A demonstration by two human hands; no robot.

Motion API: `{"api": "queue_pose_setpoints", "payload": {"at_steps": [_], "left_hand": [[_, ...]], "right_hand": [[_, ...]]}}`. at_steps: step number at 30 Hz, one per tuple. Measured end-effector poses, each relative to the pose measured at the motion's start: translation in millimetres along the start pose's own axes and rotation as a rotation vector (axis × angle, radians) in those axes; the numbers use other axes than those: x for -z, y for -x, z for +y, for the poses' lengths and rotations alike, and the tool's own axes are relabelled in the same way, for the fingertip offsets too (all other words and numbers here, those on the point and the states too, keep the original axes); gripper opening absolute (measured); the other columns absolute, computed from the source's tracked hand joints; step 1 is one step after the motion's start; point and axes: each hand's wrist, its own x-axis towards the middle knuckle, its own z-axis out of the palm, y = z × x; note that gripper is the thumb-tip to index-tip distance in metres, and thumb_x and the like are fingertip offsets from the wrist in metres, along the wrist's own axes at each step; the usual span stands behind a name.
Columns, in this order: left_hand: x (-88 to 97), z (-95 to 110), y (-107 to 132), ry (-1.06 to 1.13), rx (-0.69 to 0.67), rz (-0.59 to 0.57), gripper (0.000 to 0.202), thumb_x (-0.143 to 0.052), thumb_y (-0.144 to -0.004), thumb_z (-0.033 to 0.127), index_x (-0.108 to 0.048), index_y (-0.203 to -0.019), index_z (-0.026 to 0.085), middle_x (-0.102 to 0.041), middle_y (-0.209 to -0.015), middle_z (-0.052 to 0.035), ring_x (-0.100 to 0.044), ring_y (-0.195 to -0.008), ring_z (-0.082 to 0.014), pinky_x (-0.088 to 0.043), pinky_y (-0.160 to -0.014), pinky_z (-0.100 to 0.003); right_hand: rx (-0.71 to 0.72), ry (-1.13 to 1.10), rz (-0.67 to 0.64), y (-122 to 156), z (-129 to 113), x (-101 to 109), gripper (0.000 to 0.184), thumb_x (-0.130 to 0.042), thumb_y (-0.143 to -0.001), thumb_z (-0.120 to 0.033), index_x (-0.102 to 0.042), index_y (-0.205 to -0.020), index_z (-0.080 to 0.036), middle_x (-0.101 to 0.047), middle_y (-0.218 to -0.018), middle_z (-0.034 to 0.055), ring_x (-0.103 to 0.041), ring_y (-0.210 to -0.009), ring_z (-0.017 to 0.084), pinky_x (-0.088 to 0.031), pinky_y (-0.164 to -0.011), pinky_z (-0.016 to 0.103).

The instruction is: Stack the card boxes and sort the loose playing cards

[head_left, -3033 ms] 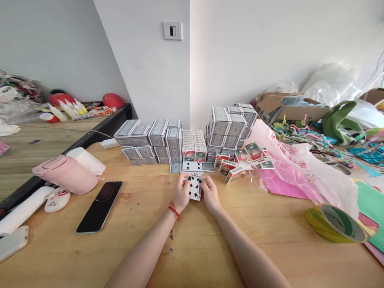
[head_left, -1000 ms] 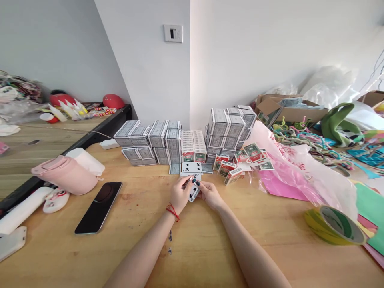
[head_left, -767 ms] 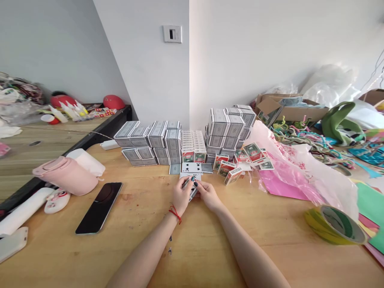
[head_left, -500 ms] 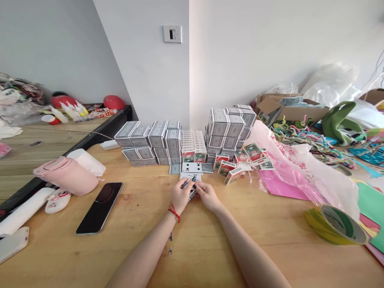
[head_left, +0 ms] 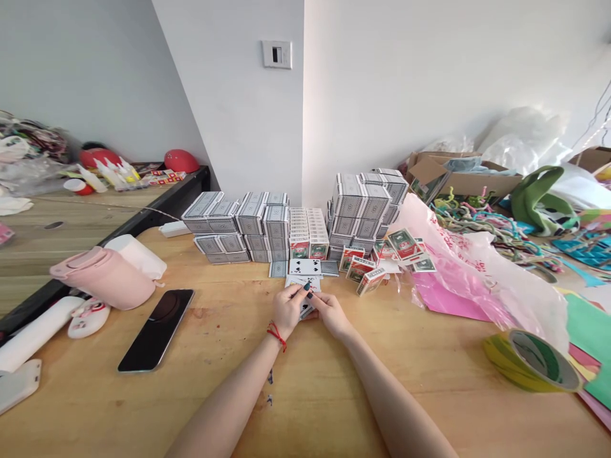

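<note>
Head view: bare left hand (head_left: 287, 310) and bare right hand (head_left: 333, 313) pinch a white, black-pipped paper card (head_left: 305, 308), thumbs nearly meeting, likely to steady it; it's just before flat, face-up white cards (head_left: 305, 267); grey-patterned box-shaped stacks (head_left: 251, 214) stand packed behind, probably for support.

Black-on-white playing card (head_left: 306, 310), pink tumbler (head_left: 109, 278)

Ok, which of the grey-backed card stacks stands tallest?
The rightmost stack, just behind the loose card boxes: its top rises clearly above the other grey stacks on the left.
</note>
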Motion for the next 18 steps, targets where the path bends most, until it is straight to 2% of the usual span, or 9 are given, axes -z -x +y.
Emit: {"api": "queue_pose_setpoints", "payload": {"at_steps": [8,12,18], "left_hand": [[3.3,2.5,1.2,-0.046,-0.033,-0.006,0.028,-0.051,-0.075,0.038,-0.068,-0.070,0.016,-0.065,-0.066,-0.0026,-0.057,-0.063,-0.0146,-0.043,-0.056,-0.023],[2.7,1.4,1.3,-0.113,-0.057,0.009,0.028,-0.051,-0.076,0.038,-0.066,-0.066,0.016,-0.062,-0.058,-0.0012,-0.053,-0.056,-0.0126,-0.040,-0.051,-0.022],[1.9,1.0,2.4,-0.187,-0.109,0.015,0.028,-0.050,-0.077,0.038,-0.064,-0.067,0.016,-0.060,-0.058,-0.0014,-0.050,-0.055,-0.0118,-0.038,-0.051,-0.021]], "right_hand": [[0.028,0.074,-0.063,1.3,-0.2,0.7,0.038,-0.056,-0.070,-0.054,-0.056,-0.064,-0.016,-0.053,-0.057,-0.0011,-0.051,-0.053,0.013,-0.045,-0.052,0.027],[0.071,0.196,-0.002,0.5,1.3,2.0,0.042,-0.052,-0.071,-0.056,-0.053,-0.060,-0.016,-0.049,-0.055,-0.0014,-0.047,-0.054,0.013,-0.041,-0.052,0.025],[0.207,0.397,0.071,-1.5,2.7,2.7,0.041,-0.047,-0.076,-0.054,-0.052,-0.060,-0.016,-0.046,-0.057,-0.0014,-0.039,-0.054,0.011,-0.034,-0.052,0.023]]}}
